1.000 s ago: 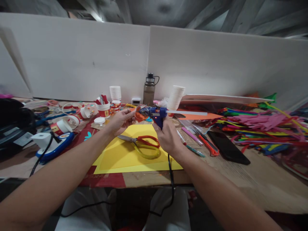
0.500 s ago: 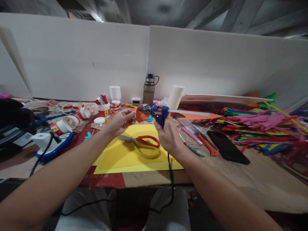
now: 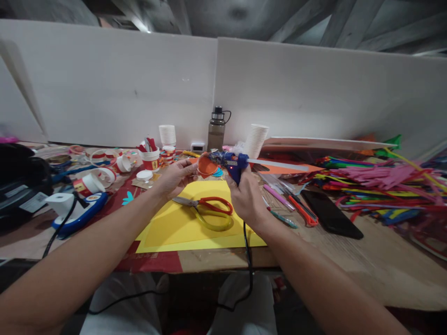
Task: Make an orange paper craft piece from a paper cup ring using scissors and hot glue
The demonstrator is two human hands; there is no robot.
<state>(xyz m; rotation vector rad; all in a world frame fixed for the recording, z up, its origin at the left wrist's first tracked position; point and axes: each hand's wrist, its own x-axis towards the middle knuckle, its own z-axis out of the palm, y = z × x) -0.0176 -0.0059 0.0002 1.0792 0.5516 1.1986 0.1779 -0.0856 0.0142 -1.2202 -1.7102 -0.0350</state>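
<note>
My left hand holds a small orange piece up above the table, fingers pinched on its edge. My right hand is wrapped round the grip of a blue glue gun, with a clear glue stick jutting from its back towards the right. The gun's nozzle touches the orange piece. Its black cord hangs down past the table edge. Below the hands lie yellow paper sheets with red and yellow scissors on them.
Paper cups, a dark water bottle and decorated cups stand at the back. To the right lie pens, an orange cutter, a black phone and a heap of coloured pipe cleaners. A blue and white device sits left.
The glue gun has shifted slightly right and up, and the orange piece has turned in my left hand so its open side shows more. Both arms stay roughly in place.
</note>
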